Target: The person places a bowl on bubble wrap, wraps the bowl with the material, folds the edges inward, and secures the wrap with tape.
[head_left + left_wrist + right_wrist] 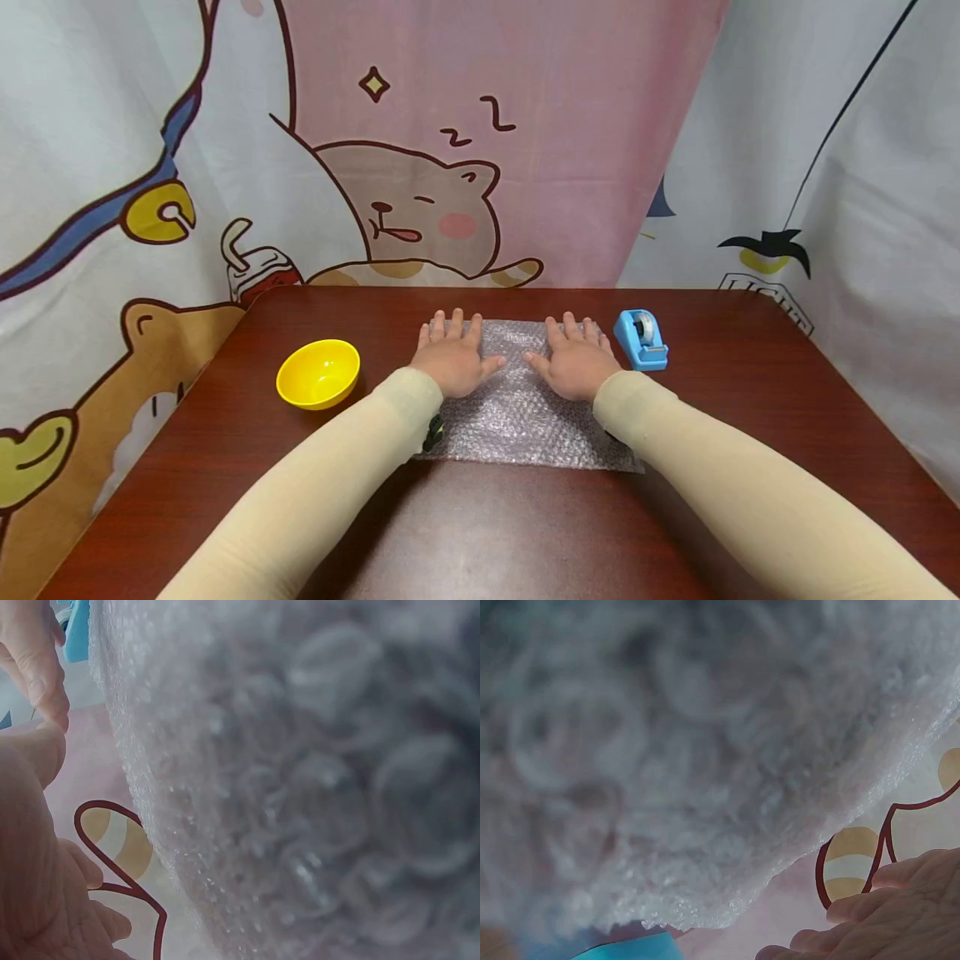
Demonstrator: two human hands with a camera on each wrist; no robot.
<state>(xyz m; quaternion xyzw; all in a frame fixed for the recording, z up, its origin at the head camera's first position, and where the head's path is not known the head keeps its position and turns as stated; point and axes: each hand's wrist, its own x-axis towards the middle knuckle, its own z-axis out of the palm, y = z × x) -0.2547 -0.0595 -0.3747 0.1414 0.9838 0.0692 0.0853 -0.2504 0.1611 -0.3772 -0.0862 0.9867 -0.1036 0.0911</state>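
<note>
A sheet of clear bubble wrap (525,417) lies flat on the dark reddish-brown table. Over its left half my left hand (452,358) spreads its fingers, palm down. My right hand (576,358) is held the same way over the right half, the two thumbs pointing at each other with a gap between. The left wrist view shows the fingers of the left hand (37,862) apart from the bubble wrap (262,787). Likewise, in the right wrist view a gap separates the right hand (900,915) from the bubble wrap (705,765). Neither hand holds anything.
To the left of the sheet stands a yellow bowl (318,375). A light blue tape dispenser (642,340) with a roll of tape sits just past the sheet's right far corner. Behind the table (480,533) hangs a printed curtain (570,142) with cartoon animals.
</note>
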